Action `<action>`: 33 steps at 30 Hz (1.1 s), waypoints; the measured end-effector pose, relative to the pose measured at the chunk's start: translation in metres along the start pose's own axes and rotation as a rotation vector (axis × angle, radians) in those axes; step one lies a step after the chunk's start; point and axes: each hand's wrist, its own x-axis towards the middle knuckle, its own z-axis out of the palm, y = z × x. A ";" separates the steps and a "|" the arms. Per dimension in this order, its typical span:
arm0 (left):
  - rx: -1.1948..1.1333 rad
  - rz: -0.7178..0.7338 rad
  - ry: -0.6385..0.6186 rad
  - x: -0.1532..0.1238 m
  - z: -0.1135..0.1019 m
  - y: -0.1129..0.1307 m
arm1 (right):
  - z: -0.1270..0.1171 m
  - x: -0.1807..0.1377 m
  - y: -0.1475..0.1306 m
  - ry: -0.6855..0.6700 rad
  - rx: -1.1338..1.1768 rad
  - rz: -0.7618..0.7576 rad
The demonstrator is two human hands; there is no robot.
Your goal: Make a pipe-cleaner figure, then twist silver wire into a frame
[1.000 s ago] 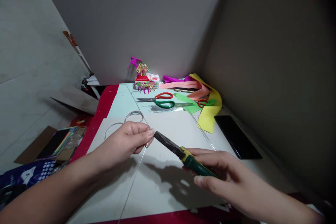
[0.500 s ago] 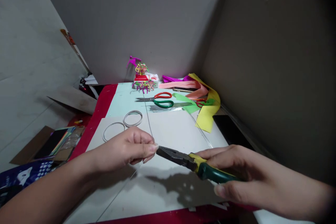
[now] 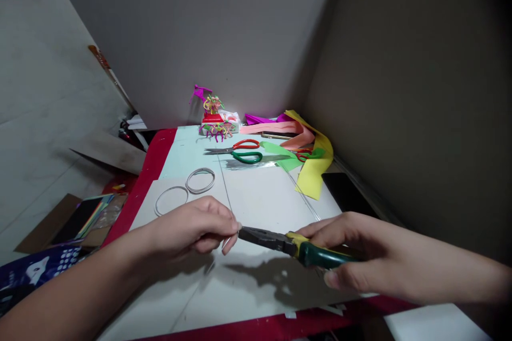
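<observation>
Thin wire [image 3: 224, 192] pinched between thumb and fingers of the left hand [image 3: 192, 229], running up over the white card [image 3: 264, 197] and down toward its near edge. Right hand [image 3: 344, 245] clenched around the green-and-yellow handles of combination pliers [image 3: 272, 241]; jaws closed, tips just beside the left fingertips [image 3: 234, 228]; cannot tell whether they bite the wire. Two wire rings [image 3: 200, 169] lie on the card beyond the left hand. Farther on: red-handled scissors [image 3: 246, 144], green-handled scissors [image 3: 247, 157], a bundle of straight wires [image 3: 250, 164], a yellow paper strip [image 3: 314, 178].
</observation>
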 end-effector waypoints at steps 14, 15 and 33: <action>0.177 -0.001 0.104 -0.001 0.001 0.003 | 0.006 0.002 -0.008 -0.030 -0.073 -0.009; 0.183 -0.015 0.100 -0.001 0.001 0.003 | 0.006 0.002 -0.008 -0.026 -0.077 -0.001; 0.263 0.278 0.692 -0.001 0.013 0.006 | 0.080 0.027 0.015 0.146 0.290 -0.288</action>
